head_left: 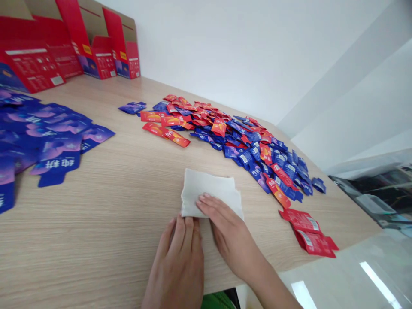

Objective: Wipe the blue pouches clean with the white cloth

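A folded white cloth or tissue point(209, 182), of a kind I cannot make out for sure, lies flat on the wooden table near its front edge. My right hand point(227, 231) rests on the cloth's near right part, fingers stretched out over it. At the near left edge of the cloth, my left hand point(182, 257) touches with its fingertips; its fingers are extended side by side. Neither hand is wrapped round anything. Part of the cloth is covered by the right fingers.
A long heap of red and blue sachets point(238, 135) stretches across the back and right. Two red pouches point(310, 234) lie near the right edge. Flat blue printed cartons point(58, 141) are spread at left. Open red boxes point(35, 56) stand behind them by the wall.
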Demonstrator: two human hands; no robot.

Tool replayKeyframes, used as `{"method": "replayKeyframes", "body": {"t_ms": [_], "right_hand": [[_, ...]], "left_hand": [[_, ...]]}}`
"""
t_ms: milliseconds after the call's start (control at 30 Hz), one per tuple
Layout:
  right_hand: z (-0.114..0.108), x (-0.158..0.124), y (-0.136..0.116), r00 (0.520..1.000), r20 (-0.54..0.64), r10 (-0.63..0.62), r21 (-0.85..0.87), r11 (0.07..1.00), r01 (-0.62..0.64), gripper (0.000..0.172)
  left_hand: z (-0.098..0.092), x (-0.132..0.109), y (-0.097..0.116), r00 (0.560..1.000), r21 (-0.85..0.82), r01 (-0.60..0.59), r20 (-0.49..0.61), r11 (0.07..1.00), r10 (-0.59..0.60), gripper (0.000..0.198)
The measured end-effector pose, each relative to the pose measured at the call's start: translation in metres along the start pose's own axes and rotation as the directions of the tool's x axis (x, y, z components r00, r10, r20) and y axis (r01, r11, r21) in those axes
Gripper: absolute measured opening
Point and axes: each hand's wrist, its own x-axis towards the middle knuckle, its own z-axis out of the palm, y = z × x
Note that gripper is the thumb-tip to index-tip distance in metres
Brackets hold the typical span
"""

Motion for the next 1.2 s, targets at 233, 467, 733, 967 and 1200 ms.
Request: {"method": "replayKeyframes", "body": {"t_ms": [233,467,733,967,1200], "right_hand": [[0.013,-0.007,0.032,0.905,-0.258,0.338,-0.135,0.915,-0.380,0.061],[0.002,-0.009,0.022,0.800,-0.373,0.469,0.097,0.878,-0.469,0.047],[-0.004,-0.009,0.025,0.633,-0.484,0.605,0.319,0.795,-0.516,0.044],[-0.004,-0.012,0.027,0.621,-0.455,0.639,0.378,0.769,-0.515,0.044],[-0.001,-0.016,0.031,0.637,-0.410,0.653,0.421,0.755,-0.503,0.044]], "left_hand": [[-0.007,0.002,-0.013,0.996,0.014,-0.051,-0.070,0.999,0.051,0.054],[-0.014,0.037,-0.016,0.987,-0.071,0.121,-0.098,0.990,-0.128,0.049],[-0.015,0.073,-0.027,0.975,-0.201,0.186,0.159,0.962,-0.156,0.042],[-0.035,0.082,-0.054,0.879,-0.320,0.448,0.328,0.835,-0.346,0.038],[-0.052,0.082,-0.120,0.653,-0.471,0.747,0.388,0.469,-0.650,0.037]]}}
